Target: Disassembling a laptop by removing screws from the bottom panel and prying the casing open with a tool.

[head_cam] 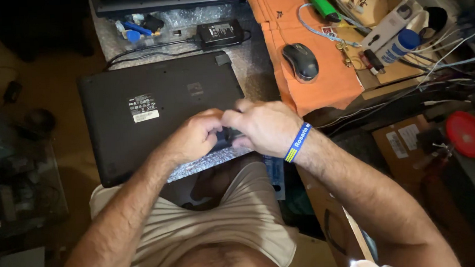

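A black laptop [148, 108] lies upside down on bubble wrap [206, 162], its underside facing up with a white label on it. My left hand [193, 136] and my right hand [264, 127] meet at the laptop's near right edge. Both have their fingers curled onto a small dark part there, which the fingers mostly hide. My right wrist wears a blue and yellow band [297, 143].
A black power adapter [219, 33] with its cable lies behind the laptop. To the right, an orange cloth [322, 84] carries a grey mouse [300, 61], a green marker [321, 3] and keys. Cables, a white tube [390, 24] and a red disc [466, 134] crowd the far right.
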